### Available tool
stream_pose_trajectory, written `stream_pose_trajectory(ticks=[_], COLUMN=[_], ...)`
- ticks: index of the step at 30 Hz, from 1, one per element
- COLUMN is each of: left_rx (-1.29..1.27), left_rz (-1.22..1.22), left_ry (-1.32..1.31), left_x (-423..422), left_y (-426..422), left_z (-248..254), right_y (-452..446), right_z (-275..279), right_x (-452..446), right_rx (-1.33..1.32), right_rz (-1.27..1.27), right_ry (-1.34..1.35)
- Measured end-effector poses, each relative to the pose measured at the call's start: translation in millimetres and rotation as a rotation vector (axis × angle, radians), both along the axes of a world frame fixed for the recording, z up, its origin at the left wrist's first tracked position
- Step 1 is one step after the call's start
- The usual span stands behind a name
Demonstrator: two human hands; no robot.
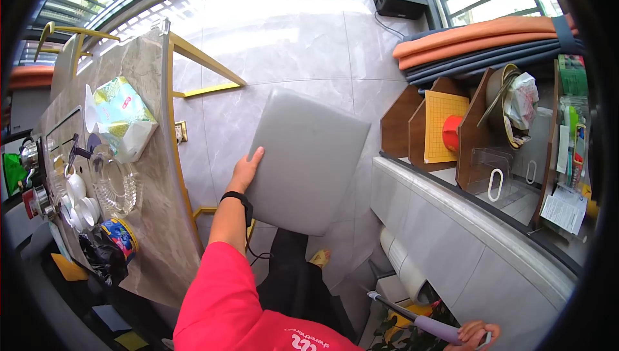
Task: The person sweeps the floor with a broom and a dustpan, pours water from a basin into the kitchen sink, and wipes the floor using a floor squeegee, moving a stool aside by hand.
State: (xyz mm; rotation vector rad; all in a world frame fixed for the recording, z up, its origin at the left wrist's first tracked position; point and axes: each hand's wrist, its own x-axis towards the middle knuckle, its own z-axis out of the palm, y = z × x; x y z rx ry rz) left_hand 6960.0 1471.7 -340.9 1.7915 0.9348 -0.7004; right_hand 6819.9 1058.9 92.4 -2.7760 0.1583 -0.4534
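My left hand grips the left edge of a grey square slab with rounded corners, which looks like a stool seat. The fingertips lie on its top, and any legs are hidden. A black band circles that wrist. At the lower right, my right hand is wrapped round the end of a purple-handled stick with a thin dark shaft. Its tip points toward the upper left, near some leaves and a white pipe.
On the left stands a table with a tissue pack, a glass bowl, white cups and a patterned tin. A tiled ledge with wooden dividers, a hat and folded orange-blue cloth runs along the right.
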Motion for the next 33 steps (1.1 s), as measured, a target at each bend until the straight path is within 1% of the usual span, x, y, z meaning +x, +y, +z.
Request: stream_pose_trajectory(ticks=[1, 2, 3, 5, 6, 8, 9, 10, 12, 13, 14, 15, 16, 17, 18, 20, 21, 22, 23, 24, 25, 28, 29, 30, 31, 33], left_rx=[0.127, -0.008, 0.092, 0.038, 0.036, 0.403, 0.400, 0.630, 1.083, 1.060, 1.027, 0.857, 0.733, 0.599, 0.592, 0.538, 0.530, 0.556, 0.565, 0.543, 0.613, 0.820, 0.795, 0.869, 0.879, 1.018], left_rz=[0.024, 0.026, 0.051, 0.112, 0.110, 0.179, 0.177, 0.093, -0.073, -0.262, -0.452, -0.657, -0.828, -0.996, -0.994, -1.664, -1.650, -1.837, -2.010, -2.022, -2.016, -1.965, -1.928, -1.874, -1.820, -1.784], left_ry=[0.003, 0.018, -0.009, 0.001, 0.001, 0.089, 0.087, -0.058, -0.364, -0.537, -0.706, -0.747, -0.786, -0.822, -0.829, -0.978, -0.990, -0.715, -0.419, -0.427, -0.419, -0.368, -0.299, -0.286, -0.189, -0.029], left_x=[-10, -9, -28, -21, -23, -22, -20, -12, 11, 24, 37, 48, 54, 59, 63, 70, 74, 81, 82, 77, 72, 71, 73, 70, 74, 71], left_y=[19, 36, 64, 73, 77, 83, 78, 65, 27, 0, -30, -55, -82, -104, -116, -135, -140, -143, -146, -148, -145, -122, -110, -94, -82, -43], left_z=[-17, -6, -48, -2, -3, -1, -2, -2, -1, 11, 27, 35, 34, 30, 25, 21, 19, 31, 35, 32, 29, 18, 20, 16, 28, 16], right_y=[-2, -4, -5, -8, -9, -8, -7, -3, 6, 4, 0, -1, 4, 14, 21, 26, 26, 25, 24, 25, 26, 24, 21, 19, 18, 16], right_z=[0, 0, 1, -3, -5, -5, -4, -6, -14, -16, -19, -20, -19, -17, -16, -16, -15, -15, -16, -14, -14, -9, -8, -8, -7, -8], right_x=[2, 3, 4, 2, 1, 4, 6, 9, 17, 15, 11, 9, 13, 20, 24, 24, 26, 27, 25, 19, 19, 18, 16, 13, 10, 9], right_rx=[0.001, -0.035, -0.072, -0.033, 0.011, 0.014, 0.020, 0.017, 0.418, 0.416, 0.230, 0.043, 0.038, 0.211, 0.383, 0.379, 0.384, 0.366, 0.427, 0.491, 0.470, 0.481, 0.483, 0.475, 0.469, 0.468], right_rz=[0.000, 0.019, 0.035, 0.028, 0.025, 0.018, 0.014, 0.010, -0.069, -0.068, -0.022, 0.023, 0.021, -0.035, -0.092, -0.092, -0.091, -0.084, -0.115, -0.160, -0.230, -0.206, -0.213, -0.220, -0.229, -0.220], right_ry=[-0.002, 0.024, 0.052, 0.047, 0.041, 0.076, 0.111, 0.106, -0.043, -0.050, -0.039, -0.026, -0.028, -0.045, -0.062, -0.062, -0.062, -0.063, -0.077, -0.086, -0.101, -0.103, -0.110, -0.126, -0.137, -0.147])
